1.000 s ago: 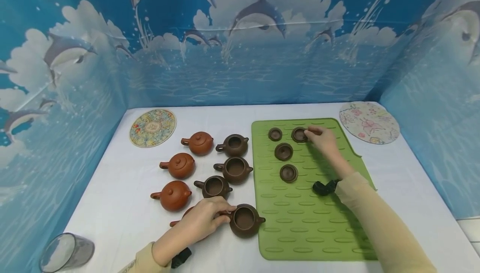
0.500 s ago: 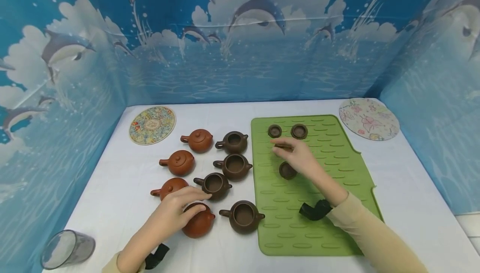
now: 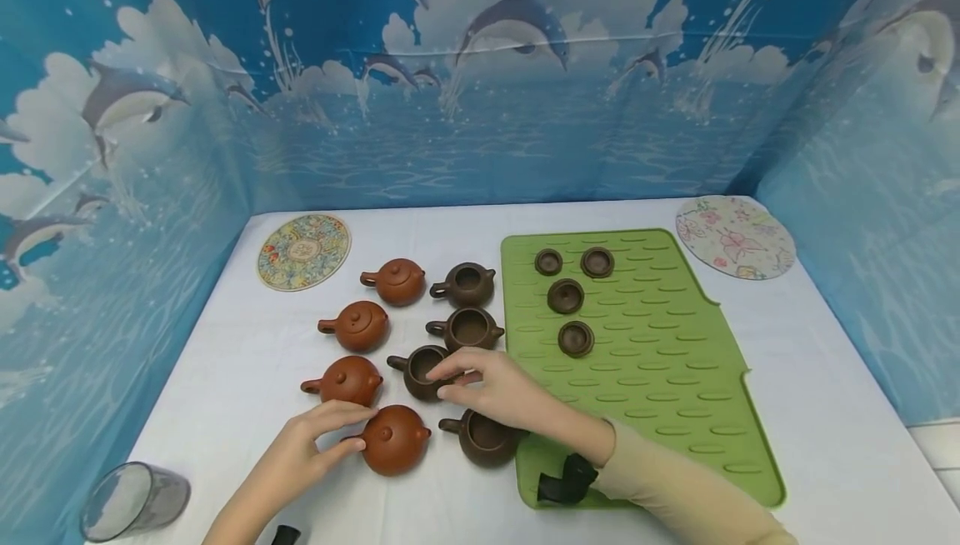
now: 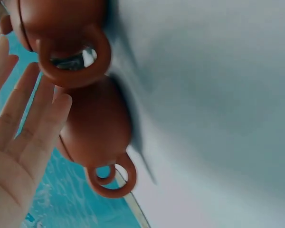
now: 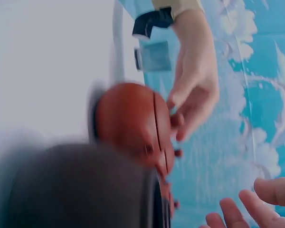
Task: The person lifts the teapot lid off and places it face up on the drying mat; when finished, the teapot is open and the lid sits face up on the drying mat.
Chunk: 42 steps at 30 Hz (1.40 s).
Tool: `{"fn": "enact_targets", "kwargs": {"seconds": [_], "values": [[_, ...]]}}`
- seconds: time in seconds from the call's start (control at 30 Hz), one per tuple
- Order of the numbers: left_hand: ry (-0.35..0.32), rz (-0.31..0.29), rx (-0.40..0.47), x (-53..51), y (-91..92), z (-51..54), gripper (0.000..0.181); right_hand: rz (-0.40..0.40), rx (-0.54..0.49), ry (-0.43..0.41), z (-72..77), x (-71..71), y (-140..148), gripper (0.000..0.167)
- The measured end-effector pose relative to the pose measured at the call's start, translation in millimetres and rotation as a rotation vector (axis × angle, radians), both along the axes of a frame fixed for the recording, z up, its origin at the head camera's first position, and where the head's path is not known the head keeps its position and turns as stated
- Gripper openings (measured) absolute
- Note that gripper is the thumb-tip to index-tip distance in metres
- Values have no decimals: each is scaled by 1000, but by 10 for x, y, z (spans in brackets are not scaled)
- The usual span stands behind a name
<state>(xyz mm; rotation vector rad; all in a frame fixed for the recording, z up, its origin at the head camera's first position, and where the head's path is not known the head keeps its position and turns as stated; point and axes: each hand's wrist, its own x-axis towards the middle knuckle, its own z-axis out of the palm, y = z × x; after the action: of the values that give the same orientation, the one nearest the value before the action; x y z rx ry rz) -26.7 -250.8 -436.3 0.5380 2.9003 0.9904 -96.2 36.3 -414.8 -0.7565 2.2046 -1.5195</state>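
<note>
Loose Fingers

Head: left hand (image 3: pixel 315 438) at a red teapot (image 3: pixel 395 440), right hand (image 3: pixel 495 391) above dark teapots (image 3: pixel 417 378); dark lids (image 3: pixel 565 296) sit on a green mat (image 3: pixel 660 412), probably for cushioning. Left wrist: fingers straight, touch unclear. Right wrist: fingers spread, holding nothing.

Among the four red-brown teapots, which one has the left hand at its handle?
The front red-brown teapot, nearest the viewer: the left hand is at its handle. The other three stand farther back, their handles uncovered.
</note>
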Motion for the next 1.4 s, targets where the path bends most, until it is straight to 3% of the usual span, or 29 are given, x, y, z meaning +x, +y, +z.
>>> {"fn": "enact_targets", "kwargs": {"seconds": [0.23, 0.33, 0.47, 0.67, 0.83, 1.03, 1.23, 1.33, 1.4], "values": [[0, -46, 67, -37, -75, -108, 32, 117, 51, 96, -10, 145, -345, 19], [7, -66, 82, -58, -90, -127, 30, 172, 112, 181, -20, 203, -478, 19], [-32, -77, 84, -77, -104, -137, 32, 220, 233, 290, -43, 270, -618, 19], [-141, -60, 91, -108, -111, -138, 32, 191, 364, 379, -53, 312, -710, 19], [-225, -23, 109, -115, -112, -125, 31, 169, 398, 418, -80, 302, -720, 17], [-213, -13, 108, -106, -108, -135, 31, 152, 379, 470, -125, 291, -720, 10], [-187, -21, 117, -96, -109, -143, 30, 141, 311, 439, -125, 271, -696, 8], [-189, -20, 110, -95, -112, -135, 29, 129, 247, 344, -102, 245, -662, 8], [-185, -24, 104, -91, -113, -126, 27, 103, 196, 232, -83, 220, -623, 8]]}}
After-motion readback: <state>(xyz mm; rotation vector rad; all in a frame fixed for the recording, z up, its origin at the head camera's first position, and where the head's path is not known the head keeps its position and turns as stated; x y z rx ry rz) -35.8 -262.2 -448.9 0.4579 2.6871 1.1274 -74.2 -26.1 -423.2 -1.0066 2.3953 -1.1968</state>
